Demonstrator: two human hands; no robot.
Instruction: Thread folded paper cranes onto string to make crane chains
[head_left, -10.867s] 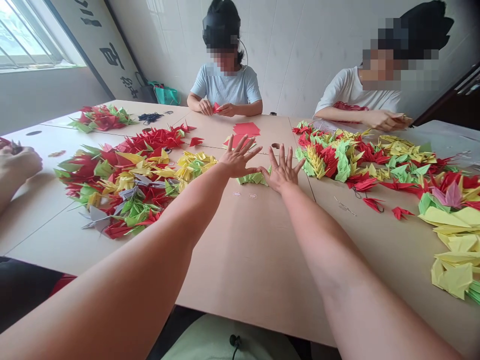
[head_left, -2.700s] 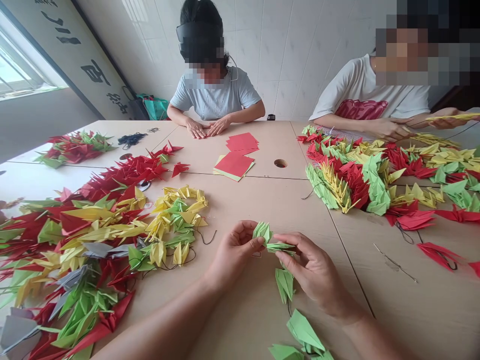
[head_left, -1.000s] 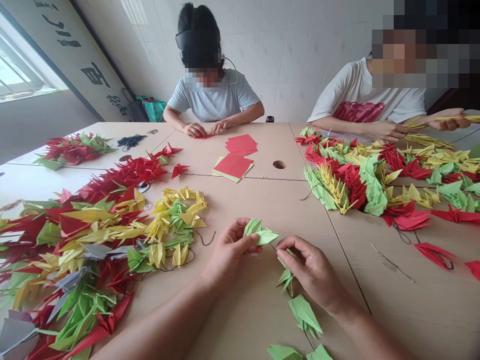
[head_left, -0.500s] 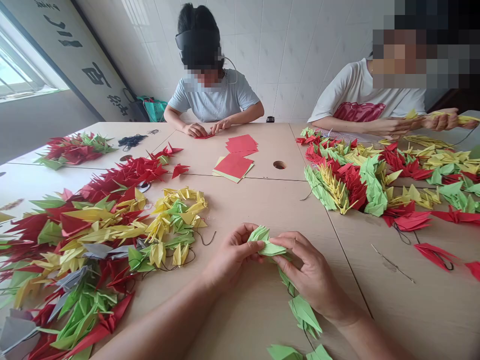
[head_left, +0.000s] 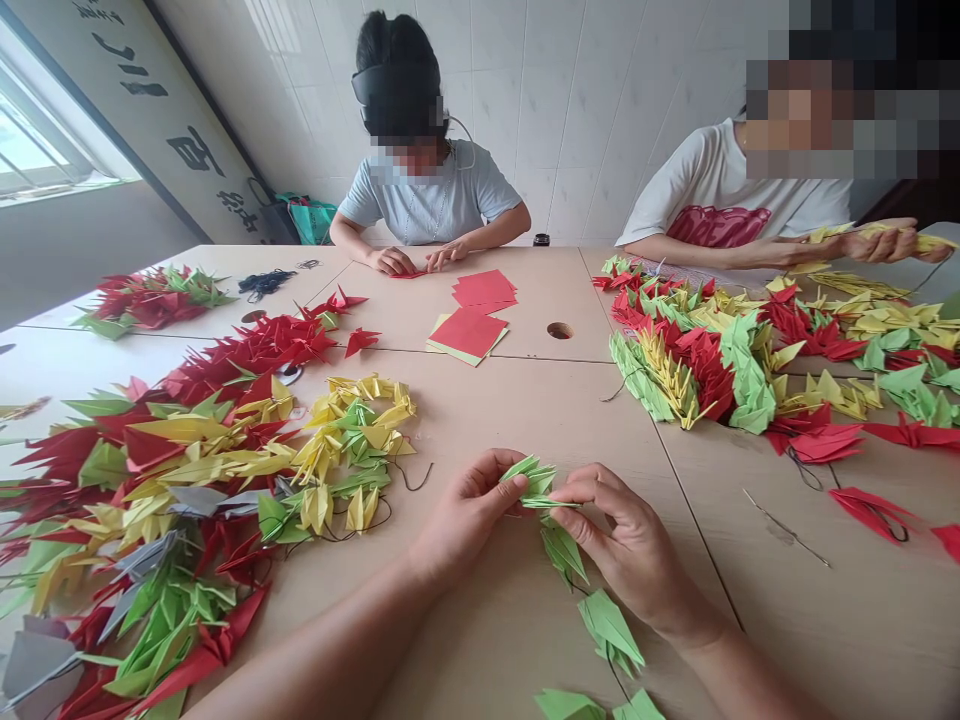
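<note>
My left hand (head_left: pixel 465 520) and my right hand (head_left: pixel 622 535) both pinch a green origami crane (head_left: pixel 536 478) just above the table, its wings folded together. Below it hangs a strand of green paper cranes (head_left: pixel 562 552) on a dark thread, which runs down towards me across the bare wooden table (head_left: pixel 480 640). A lower green crane (head_left: pixel 611 630) rests on the wood near my right wrist. My fingers hide part of the held crane, and the thread's entry point cannot be seen.
A large heap of red, yellow, green and grey paper cranes (head_left: pixel 202 470) lies left of my hands, and another (head_left: pixel 750 370) lies to the right. Stacked red paper sheets (head_left: pixel 469 332) lie ahead. A needle (head_left: pixel 784 527) lies right. Two co-workers (head_left: pixel 427 190) sit across the table, folding and handling paper.
The held green crane now looks narrower, its wings drawn closer together. My right hand has shifted slightly right. Across the table, a co-worker's hands have moved along a yellow strand.
</note>
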